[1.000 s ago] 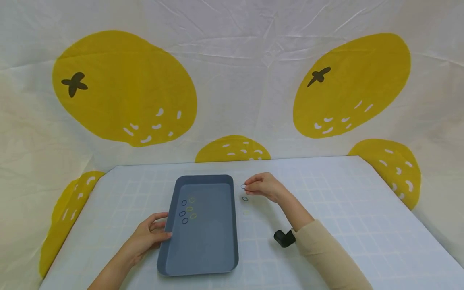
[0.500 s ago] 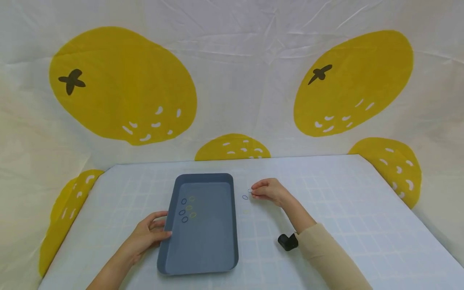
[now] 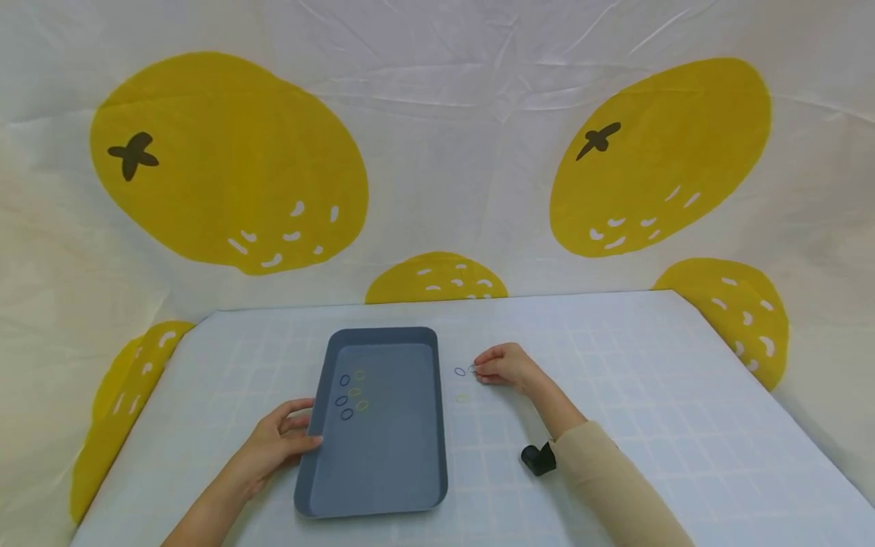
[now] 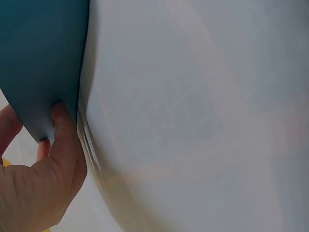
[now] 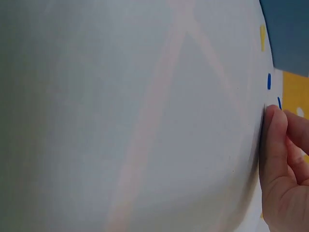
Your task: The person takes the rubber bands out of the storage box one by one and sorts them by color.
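Note:
My left hand (image 3: 273, 448) grips the left edge of a grey-blue rectangular tray (image 3: 383, 471), the thumb over the rim and the fingers along its outer side. To the tray's right, my right hand (image 3: 506, 366) pinches a small blue rubber band (image 3: 472, 368) between thumb and fingertips, low over the table. A second blue rubber band (image 3: 459, 372) lies just left of those fingertips. Nearer me on the cloth is a yellow rubber band (image 3: 462, 399). Inside the tray, dark blue bands (image 3: 342, 401) form a column beside a column of yellow bands (image 3: 355, 393).
A pale checked cloth (image 3: 581, 342) covers the table. Behind it hangs a white curtain (image 3: 458, 152) with large yellow fruit prints. A black device (image 3: 538, 460) sticks out at the right sleeve.
My right hand has moved slightly right and toward me with the blue band, lowering it beside the other blue band. The left hand stays at the tray's edge.

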The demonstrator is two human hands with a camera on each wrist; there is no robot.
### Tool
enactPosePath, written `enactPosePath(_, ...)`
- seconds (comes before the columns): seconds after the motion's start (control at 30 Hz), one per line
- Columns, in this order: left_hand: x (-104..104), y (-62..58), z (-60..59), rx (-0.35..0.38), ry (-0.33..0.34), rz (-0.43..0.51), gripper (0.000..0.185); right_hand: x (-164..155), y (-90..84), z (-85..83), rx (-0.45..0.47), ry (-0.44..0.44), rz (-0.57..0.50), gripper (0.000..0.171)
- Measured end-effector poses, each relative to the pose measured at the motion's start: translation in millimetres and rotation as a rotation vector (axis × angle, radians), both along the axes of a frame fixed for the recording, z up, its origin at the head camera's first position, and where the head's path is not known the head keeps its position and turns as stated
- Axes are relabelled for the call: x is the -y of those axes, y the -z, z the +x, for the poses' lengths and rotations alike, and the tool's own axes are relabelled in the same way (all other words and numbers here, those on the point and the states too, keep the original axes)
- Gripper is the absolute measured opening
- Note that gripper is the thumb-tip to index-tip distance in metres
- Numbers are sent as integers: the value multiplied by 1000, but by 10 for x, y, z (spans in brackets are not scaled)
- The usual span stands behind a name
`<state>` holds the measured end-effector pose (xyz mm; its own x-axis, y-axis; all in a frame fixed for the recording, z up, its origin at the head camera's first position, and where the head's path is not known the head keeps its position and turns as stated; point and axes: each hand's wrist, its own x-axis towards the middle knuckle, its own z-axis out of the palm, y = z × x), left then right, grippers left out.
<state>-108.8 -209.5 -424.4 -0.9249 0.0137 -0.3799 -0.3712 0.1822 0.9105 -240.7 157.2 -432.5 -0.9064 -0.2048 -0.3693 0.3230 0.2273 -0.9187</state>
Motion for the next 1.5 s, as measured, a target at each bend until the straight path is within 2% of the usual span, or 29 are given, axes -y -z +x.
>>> enactPosePath(0.33,-4,38,14,-12,4,5,72,17,-14,24,2,14,70,15)
enactPosePath(0.93,-4,-17,16,-8,2,7,72,-33,-86,17,-37,4,244,16)
enactPosePath(1.27,-20,-15,31,-8,7,30,71,-111,-169,-7,-1,-3,169,24)
enactPosePath(1.5,-5,-21,44,-8,-7,24,71,-55,-278,-38,-2,-48,143,31)
